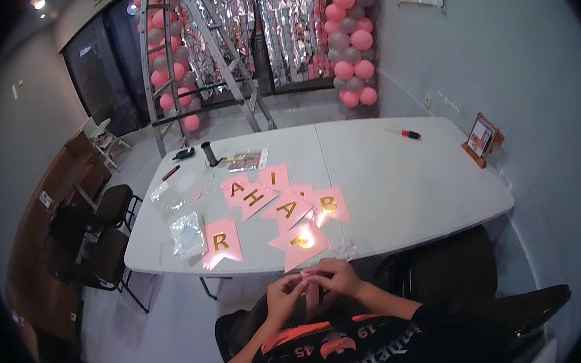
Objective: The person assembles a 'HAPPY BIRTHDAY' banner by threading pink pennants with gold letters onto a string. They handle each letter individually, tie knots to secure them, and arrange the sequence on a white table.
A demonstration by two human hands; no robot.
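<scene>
At the near table edge, above my lap, both my hands pinch a narrow pink strip [311, 293] between their fingertips. My left hand [284, 298] closes on it from the left, and my right hand [340, 277] from the right. Whether the strip is ribbon or folded card I cannot tell. Just beyond lies a pink swallow-tailed banner flag [304, 252] with a gold letter. More such flags overlap behind it, and another pink flag [231, 253] lies to the left. By my right hand, thin pink ribbon [343, 248] curls at the table edge.
Clear plastic packets [187, 235] lie on the left of the white table [400, 193]. Farther back are a dark spool-like cylinder [210, 154] and a red-handled screwdriver [411, 134]. A stepladder [214, 30] stands behind. Chairs [105, 254] flank the table.
</scene>
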